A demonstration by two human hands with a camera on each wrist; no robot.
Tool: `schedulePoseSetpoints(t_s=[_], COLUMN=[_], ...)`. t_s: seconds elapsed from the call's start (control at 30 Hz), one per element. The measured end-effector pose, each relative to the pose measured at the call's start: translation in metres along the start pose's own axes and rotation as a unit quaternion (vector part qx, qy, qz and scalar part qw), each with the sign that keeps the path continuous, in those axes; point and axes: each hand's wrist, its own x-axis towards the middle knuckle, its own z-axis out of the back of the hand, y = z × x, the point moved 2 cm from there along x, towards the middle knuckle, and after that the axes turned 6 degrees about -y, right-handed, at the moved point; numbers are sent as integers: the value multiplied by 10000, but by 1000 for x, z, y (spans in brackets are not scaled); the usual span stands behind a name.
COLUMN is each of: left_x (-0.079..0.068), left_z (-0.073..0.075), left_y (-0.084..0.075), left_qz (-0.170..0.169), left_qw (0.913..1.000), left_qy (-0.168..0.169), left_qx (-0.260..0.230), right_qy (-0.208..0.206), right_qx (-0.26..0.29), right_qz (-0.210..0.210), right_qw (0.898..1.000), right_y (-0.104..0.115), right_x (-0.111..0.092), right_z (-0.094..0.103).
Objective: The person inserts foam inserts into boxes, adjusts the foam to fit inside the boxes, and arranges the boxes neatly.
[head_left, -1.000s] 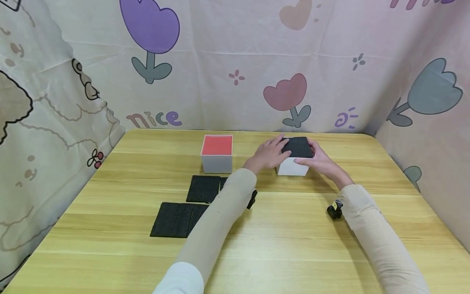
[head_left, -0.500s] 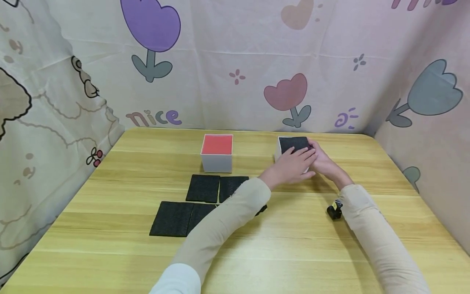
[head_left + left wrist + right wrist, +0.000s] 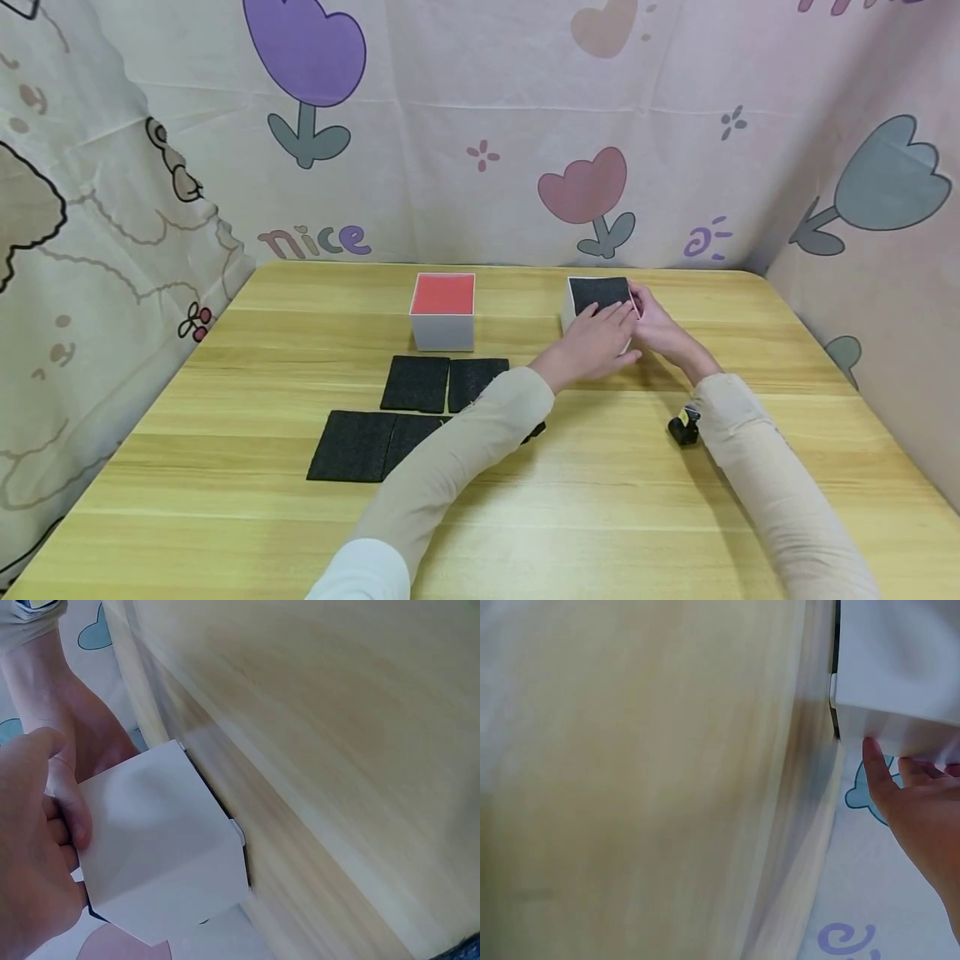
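Note:
A white box (image 3: 567,313) stands at the back right of the table, with a black felt-like square (image 3: 600,289) on its top. My left hand (image 3: 588,343) lies over the front part of that square, fingers extended across it. At the box's right side my right hand (image 3: 667,331) grips it. In the left wrist view, the right thumb (image 3: 79,821) lies on the face of the white box (image 3: 161,832) near its upper edge. The right wrist view has the right fingertips (image 3: 871,746) against the box's side. My left hand hides much of the box's front.
Left of it stands another white box (image 3: 442,333) with a red top (image 3: 444,293). Several black squares (image 3: 415,385) lie flat in two rows nearer me, partly under my left sleeve (image 3: 457,454). A patterned cloth (image 3: 450,208) hangs behind the table (image 3: 600,517).
My left hand has moved from the box's left side to the right, over its top and front. My right hand stays at the right side, its thumb now behind the left hand.

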Motion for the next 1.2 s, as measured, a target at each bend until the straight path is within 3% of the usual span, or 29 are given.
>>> schedulePoseSetpoints(t_s=[0.2,0.37,0.5,0.6,0.77,0.93,1.2], left_x=[7,16,18,18,19,21,20], left_z=[-2,-3,2,4,4,1,-5], left_y=[3,24,41,46,49,48,50], left_qz=[277,560,434,230,40,88,361], left_qw=[9989,9954,9923,9936,9969,9982,9967], left_qy=[75,363,637,709,605,468,335], left_qx=[-381,-694,-971,-846,-510,-367,-645], right_qy=[19,120,127,68,79,109,103], right_qx=[100,101,57,65,129,153,-18], right_qz=[15,-72,-102,-129,-62,-12,-155], right_qw=[9999,9999,9999,9999,9999,9998,9998], right_y=[2,3,1,2,3,4,3], right_x=[-2,-2,-2,-2,-2,-2,-2], right_z=[-1,-1,0,0,0,1,2])
